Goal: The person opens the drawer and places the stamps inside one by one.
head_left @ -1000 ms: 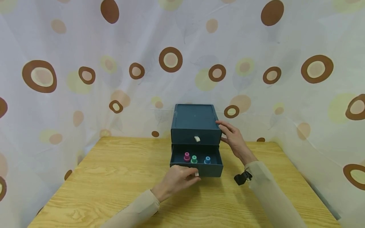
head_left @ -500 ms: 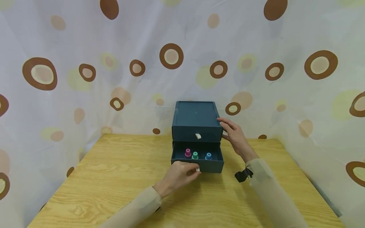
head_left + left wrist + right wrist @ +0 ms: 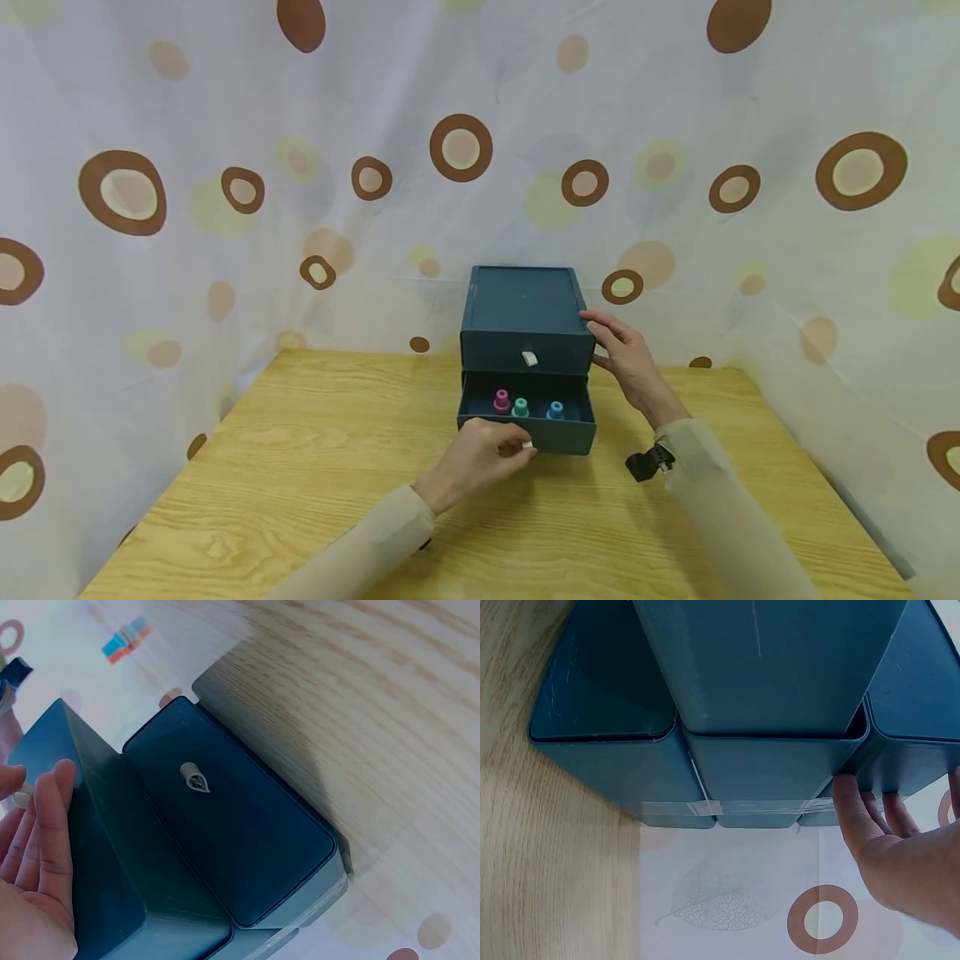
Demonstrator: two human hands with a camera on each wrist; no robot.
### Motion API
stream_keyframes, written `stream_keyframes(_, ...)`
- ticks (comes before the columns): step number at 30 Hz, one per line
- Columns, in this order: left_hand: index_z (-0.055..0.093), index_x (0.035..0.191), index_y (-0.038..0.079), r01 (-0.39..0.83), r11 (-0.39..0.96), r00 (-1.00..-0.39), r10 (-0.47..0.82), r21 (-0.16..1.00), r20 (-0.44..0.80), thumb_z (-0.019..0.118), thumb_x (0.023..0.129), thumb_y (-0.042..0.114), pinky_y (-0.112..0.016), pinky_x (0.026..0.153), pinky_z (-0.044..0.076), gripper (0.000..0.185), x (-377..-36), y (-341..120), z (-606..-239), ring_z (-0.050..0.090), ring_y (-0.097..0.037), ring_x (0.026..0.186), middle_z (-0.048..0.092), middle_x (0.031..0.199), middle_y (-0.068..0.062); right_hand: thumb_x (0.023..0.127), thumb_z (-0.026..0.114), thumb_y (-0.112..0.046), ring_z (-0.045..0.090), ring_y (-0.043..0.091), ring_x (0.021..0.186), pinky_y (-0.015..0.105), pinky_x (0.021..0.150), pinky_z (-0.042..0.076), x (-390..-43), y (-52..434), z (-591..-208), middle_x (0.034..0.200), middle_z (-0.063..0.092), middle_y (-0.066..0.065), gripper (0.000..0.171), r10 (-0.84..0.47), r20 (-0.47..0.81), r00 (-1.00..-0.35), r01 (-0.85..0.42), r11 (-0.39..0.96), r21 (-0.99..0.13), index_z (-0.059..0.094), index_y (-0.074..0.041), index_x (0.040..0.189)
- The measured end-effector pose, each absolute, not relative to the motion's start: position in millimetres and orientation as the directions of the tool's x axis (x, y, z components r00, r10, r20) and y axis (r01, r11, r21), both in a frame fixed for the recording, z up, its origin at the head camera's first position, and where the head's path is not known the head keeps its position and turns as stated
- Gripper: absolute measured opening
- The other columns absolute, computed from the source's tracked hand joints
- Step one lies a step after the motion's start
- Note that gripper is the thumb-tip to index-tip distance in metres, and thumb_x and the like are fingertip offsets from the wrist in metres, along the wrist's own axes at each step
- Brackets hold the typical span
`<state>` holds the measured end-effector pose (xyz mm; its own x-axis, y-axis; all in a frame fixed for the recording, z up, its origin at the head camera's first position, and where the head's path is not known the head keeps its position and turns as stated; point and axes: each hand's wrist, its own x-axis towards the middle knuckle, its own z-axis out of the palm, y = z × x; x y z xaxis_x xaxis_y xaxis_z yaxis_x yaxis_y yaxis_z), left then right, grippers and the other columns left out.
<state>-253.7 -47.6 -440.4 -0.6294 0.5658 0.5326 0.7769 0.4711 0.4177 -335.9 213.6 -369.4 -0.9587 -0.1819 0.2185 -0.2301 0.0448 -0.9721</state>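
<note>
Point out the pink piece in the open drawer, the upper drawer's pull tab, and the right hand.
pink piece [image 3: 502, 400]: head view, on its pink top.
upper drawer's pull tab [image 3: 529, 359]: head view, middle of the pale tab.
right hand [image 3: 628, 360]: head view, back of the hand beside the box.

Matt teal box, grained wood, printed cloth

The box [image 3: 525, 321] looks like matt dark-teal plastic, smooth with faint scuffs and rounded edges; its open drawer [image 3: 527, 421] has the same dull finish, and each drawer front carries a small pale tab [image 3: 529, 359] of what seems soft plastic or fabric. Clear glossy tape [image 3: 757, 804] runs across the box in the right wrist view. Three small pegs [image 3: 521, 407] inside the drawer, pink, green and blue, look like smooth plastic. The surface [image 3: 300, 467] is light wood with strong grain and a low satin sheen. The curtain [image 3: 225, 167] behind is thin, softly creased cloth printed with brown rings. The sleeves [image 3: 712, 508] are pale, matt woven fabric.
</note>
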Motion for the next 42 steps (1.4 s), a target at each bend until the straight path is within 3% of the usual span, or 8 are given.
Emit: stream_keyframes(42, 0.077, 0.085, 0.011, 0.777, 0.491, -0.614, 0.449, 0.394, 0.649, 0.073, 0.087, 0.015, -0.006, 0.06, 0.047, 0.006, -290, -35, -445, 0.063, 0.002, 0.061, 0.074, 0.075, 0.002, 0.103, 0.048, -0.04, 0.024, 0.034, 0.148, 0.059, 0.114, 0.028, -332, 215, -367, 0.161, 0.024, 0.012, 0.056, -0.198, 0.216, -0.956, -0.226, 0.026, -0.974, 0.042, -0.007, 0.147)
